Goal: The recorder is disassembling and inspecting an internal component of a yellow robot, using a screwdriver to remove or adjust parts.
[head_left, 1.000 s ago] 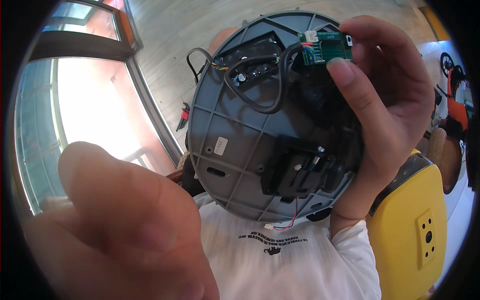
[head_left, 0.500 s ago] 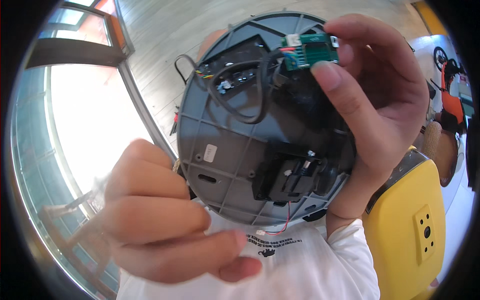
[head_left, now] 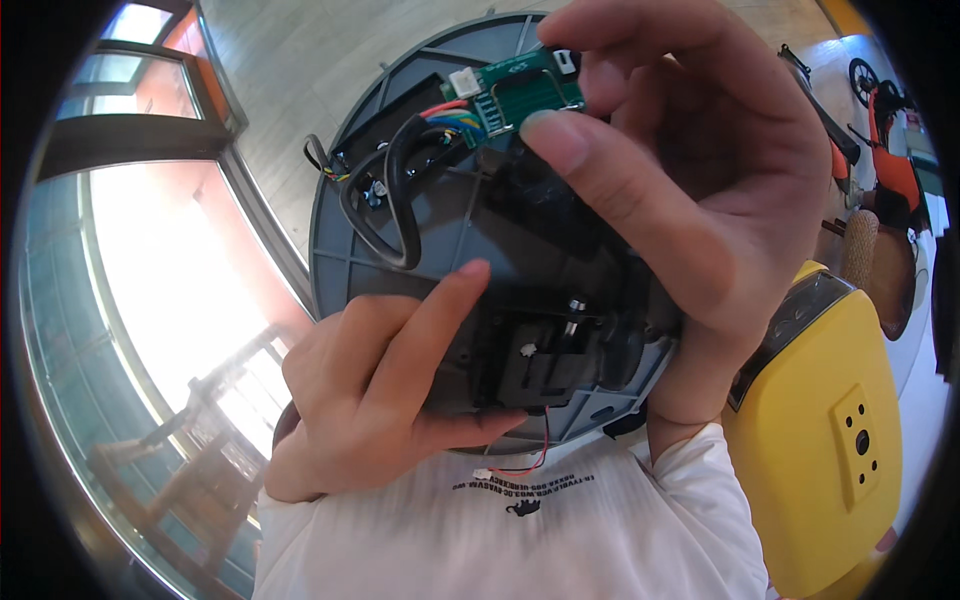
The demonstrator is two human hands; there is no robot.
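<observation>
Between the thumb and fingers of my right hand [head_left: 690, 190] is a small green circuit board [head_left: 530, 98], pinched by its right edge. Coloured wires run from the board's left end into a looped black cable [head_left: 402, 200]. Behind both hands is a round grey plastic base [head_left: 335, 240] with ribs and black parts on its face. My left hand [head_left: 385, 385] holds nothing; its index finger stretches up over the base, its thumb points right, and the other fingers are curled. By the thumb is a black module [head_left: 545, 365]. A thin red-and-black wire [head_left: 546, 440] with a white plug hangs below it.
A yellow case [head_left: 810, 430] stands at the right, with a small orange bike [head_left: 895, 180] beyond it. A glass door [head_left: 170, 290] lets in bright light on the left. Pale wood-look floor [head_left: 270, 60] shows at the top.
My left hand, a blurred loose fist before, has moved right and up over the base with its index finger extended. The circuit board and my right hand have shifted left and slightly up.
</observation>
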